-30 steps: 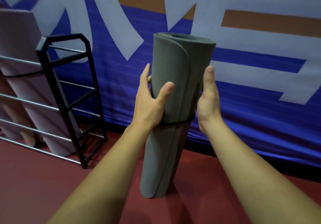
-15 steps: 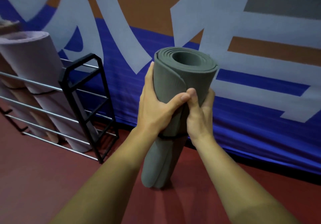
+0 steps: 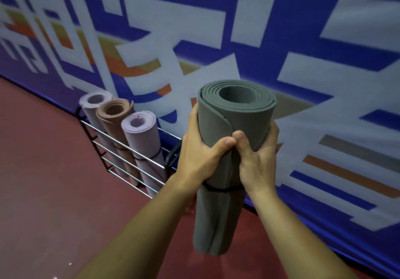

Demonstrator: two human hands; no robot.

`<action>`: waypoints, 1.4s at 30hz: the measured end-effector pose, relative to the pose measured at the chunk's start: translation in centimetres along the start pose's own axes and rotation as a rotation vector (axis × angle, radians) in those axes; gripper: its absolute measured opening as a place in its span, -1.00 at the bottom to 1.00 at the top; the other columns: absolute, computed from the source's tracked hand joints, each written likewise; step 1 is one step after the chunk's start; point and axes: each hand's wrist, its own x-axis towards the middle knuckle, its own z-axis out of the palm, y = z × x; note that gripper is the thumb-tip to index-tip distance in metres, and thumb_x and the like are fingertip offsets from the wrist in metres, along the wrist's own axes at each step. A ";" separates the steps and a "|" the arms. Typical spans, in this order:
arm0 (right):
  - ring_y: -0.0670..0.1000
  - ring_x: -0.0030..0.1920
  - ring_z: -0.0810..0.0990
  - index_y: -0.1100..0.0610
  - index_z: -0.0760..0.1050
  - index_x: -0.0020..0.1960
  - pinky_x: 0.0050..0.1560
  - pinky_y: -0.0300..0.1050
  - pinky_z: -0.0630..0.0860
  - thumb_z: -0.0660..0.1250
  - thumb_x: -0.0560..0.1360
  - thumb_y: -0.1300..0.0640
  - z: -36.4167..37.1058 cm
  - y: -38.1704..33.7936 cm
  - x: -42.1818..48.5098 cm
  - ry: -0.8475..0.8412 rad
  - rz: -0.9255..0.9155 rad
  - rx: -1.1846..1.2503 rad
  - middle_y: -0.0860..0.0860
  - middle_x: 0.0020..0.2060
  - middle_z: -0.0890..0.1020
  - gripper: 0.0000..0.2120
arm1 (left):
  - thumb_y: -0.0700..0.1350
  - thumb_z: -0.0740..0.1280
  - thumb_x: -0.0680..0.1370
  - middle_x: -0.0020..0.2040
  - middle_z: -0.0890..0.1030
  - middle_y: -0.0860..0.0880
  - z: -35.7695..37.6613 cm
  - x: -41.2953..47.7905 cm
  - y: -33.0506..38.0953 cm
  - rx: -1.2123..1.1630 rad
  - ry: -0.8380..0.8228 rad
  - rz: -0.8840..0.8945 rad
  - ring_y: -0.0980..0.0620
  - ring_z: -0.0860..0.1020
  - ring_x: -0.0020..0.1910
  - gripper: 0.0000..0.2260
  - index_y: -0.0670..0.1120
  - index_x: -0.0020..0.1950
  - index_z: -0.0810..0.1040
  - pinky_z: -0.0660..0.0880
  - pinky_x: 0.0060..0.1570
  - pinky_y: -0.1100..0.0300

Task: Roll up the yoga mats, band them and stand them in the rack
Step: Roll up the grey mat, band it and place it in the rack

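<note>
**Gripping the grey mat beside the rack**

Clutching the rolled grey yoga mat [image 3: 229, 127] upright, both hands wrap its upper half. The left hand [image 3: 200, 155] curls round the left side, thumb across the front; the right hand [image 3: 257, 161] clasps the right side, and the two thumbs meet at the front seam. A thin black band [image 3: 218, 190] rings the roll just below the wrists. The mat's lower end shows above the red floor [image 3: 43, 181]; whether it touches, I cannot tell. Off to the left, the black-framed wire rack [image 3: 129, 159] against the blue banner wall [image 3: 324, 62] holds three rolled mats standing side by side: lilac [image 3: 93, 105], tan [image 3: 114, 118], lilac [image 3: 142, 135].
</note>
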 end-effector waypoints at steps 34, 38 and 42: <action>-0.16 0.24 0.56 0.04 0.20 0.51 0.15 -0.25 0.52 0.41 0.26 -0.49 24.1 -20.0 15.4 -0.030 -0.160 0.174 -0.09 0.27 0.53 0.02 | 0.62 0.26 0.26 0.39 0.46 0.06 -19.9 25.7 13.4 0.078 0.060 0.234 0.13 0.49 0.34 0.05 -0.01 0.56 0.21 0.52 0.26 0.07; -0.20 0.24 0.54 -0.03 0.21 0.49 0.22 -0.17 0.53 0.37 0.25 -0.52 24.8 -19.5 17.7 0.028 -0.164 0.154 -0.24 0.21 0.53 -0.02 | 0.61 0.27 0.26 0.39 0.47 0.02 -19.2 28.3 12.7 0.048 0.025 0.207 0.10 0.51 0.30 0.03 0.03 0.56 0.22 0.57 0.18 0.09; -0.21 0.23 0.55 -0.09 0.22 0.46 0.24 -0.15 0.53 0.37 0.23 -0.53 24.6 -19.5 18.5 0.077 -0.151 0.117 -0.27 0.18 0.54 -0.05 | 0.58 0.31 0.28 0.35 0.52 -0.02 -18.5 29.4 12.2 0.000 0.001 0.171 0.06 0.55 0.26 -0.03 0.06 0.54 0.24 0.59 0.13 0.10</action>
